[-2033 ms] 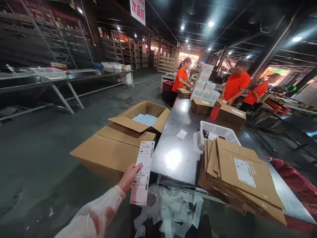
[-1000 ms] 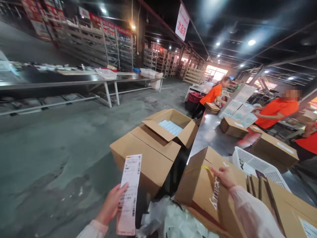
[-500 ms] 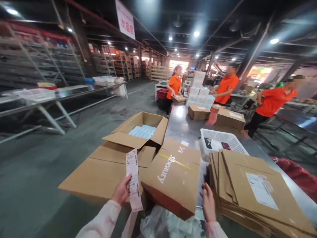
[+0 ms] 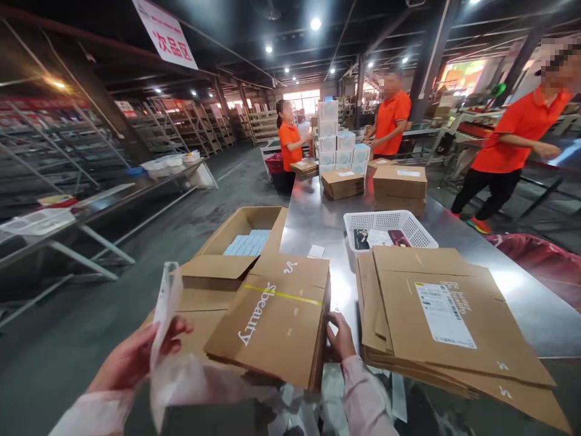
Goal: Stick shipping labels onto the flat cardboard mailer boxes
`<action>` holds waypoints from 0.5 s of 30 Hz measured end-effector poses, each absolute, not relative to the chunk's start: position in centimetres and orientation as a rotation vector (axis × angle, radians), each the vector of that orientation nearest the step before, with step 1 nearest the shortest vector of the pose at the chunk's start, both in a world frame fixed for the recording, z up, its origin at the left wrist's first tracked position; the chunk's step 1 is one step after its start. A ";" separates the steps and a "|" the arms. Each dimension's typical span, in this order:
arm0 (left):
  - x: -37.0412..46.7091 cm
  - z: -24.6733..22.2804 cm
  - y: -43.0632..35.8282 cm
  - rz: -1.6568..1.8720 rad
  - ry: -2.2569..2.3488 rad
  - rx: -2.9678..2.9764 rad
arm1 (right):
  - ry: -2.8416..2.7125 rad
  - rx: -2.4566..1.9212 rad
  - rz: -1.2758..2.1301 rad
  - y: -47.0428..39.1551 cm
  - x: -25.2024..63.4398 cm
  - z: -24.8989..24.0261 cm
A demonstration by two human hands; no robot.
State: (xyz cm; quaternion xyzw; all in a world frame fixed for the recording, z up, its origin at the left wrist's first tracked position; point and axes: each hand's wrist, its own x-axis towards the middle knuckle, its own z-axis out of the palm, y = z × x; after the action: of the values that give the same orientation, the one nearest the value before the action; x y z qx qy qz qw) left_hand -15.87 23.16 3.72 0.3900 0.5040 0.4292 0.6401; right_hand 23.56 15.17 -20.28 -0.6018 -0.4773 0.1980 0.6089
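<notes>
On the left, the person's left hand (image 4: 127, 357) pinches a blurred white paper strip (image 4: 166, 300) between thumb and fingers. Beyond it, an open carton (image 4: 218, 266) holds pale blue boxes (image 4: 247, 243). Next, a bundle of flat cardboard (image 4: 281, 327) with a yellow strap (image 4: 284, 295) lies tilted at the metal table's (image 4: 304, 215) near left corner. The right hand (image 4: 342, 338) curls its fingers at the bundle's right edge; whether it grips is unclear. Farther right are a white basket (image 4: 415, 230) and a cardboard pile (image 4: 490, 333).
</notes>
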 end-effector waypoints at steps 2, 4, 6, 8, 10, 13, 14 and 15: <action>-14.2 5.6 23.0 0.921 0.996 0.967 | -1.123 -1.378 0.462 15.3 23.7 -20.4; -11.0 5.8 23.5 0.913 0.985 1.030 | -1.142 -1.370 0.472 15.4 23.8 -20.6; -7.3 4.6 24.7 0.967 1.083 1.158 | -1.160 -1.361 0.487 15.5 24.0 -20.7; -4.3 2.7 26.4 0.954 1.176 1.309 | -1.161 -1.360 0.483 15.7 24.2 -20.9; -2.5 0.5 27.8 0.949 1.169 1.525 | -1.118 -1.381 0.445 16.1 24.5 -21.1; -2.1 -1.9 28.9 0.871 1.181 1.915 | -1.013 -1.415 0.391 16.9 24.8 -21.5; -2.2 -2.4 28.9 0.827 1.197 2.020 | -0.989 -1.418 0.397 17.1 24.9 -21.7; -2.4 -2.8 28.9 0.785 1.211 2.096 | -0.972 -1.418 0.418 17.2 24.9 -21.8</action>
State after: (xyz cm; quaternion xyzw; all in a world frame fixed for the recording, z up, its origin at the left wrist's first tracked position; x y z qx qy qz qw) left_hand -2.39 28.89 -2.78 0.7871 0.4550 0.2950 0.2940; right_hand 24.91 17.25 -21.82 -0.6200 -0.4251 0.1828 0.6336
